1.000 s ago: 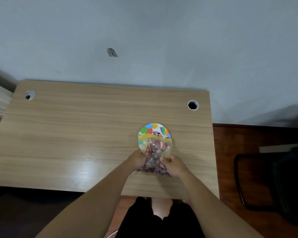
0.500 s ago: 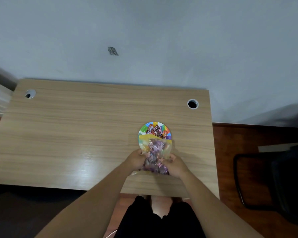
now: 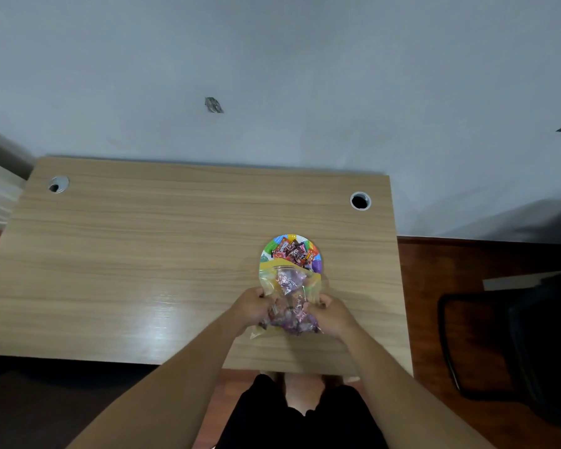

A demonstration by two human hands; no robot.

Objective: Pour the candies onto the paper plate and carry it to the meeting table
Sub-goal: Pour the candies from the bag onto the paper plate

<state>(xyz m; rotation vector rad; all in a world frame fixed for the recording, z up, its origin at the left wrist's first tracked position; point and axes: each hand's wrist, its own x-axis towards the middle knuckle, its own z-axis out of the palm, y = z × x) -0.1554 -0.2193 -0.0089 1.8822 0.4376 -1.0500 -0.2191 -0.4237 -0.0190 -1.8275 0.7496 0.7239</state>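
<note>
A colourful paper plate [image 3: 269, 247] lies on the wooden desk [image 3: 143, 254], right of centre. Several wrapped candies [image 3: 293, 251] are piled on its far half. A clear plastic candy bag [image 3: 289, 303] is tipped over the plate's near edge, mouth toward the plate, with more candies still inside. My left hand [image 3: 253, 307] grips the bag's left side and my right hand [image 3: 332, 314] grips its right side. The bag hides the near half of the plate.
The desk has a cable hole at the back left [image 3: 58, 184] and one at the back right [image 3: 360, 200]. A grey wall stands behind it. A dark chair [image 3: 515, 338] sits on the wooden floor to the right.
More candies have slid from the bag onto the plate's far half. The bag looks emptier near its mouth. Both hands have stayed in about the same spot.
</note>
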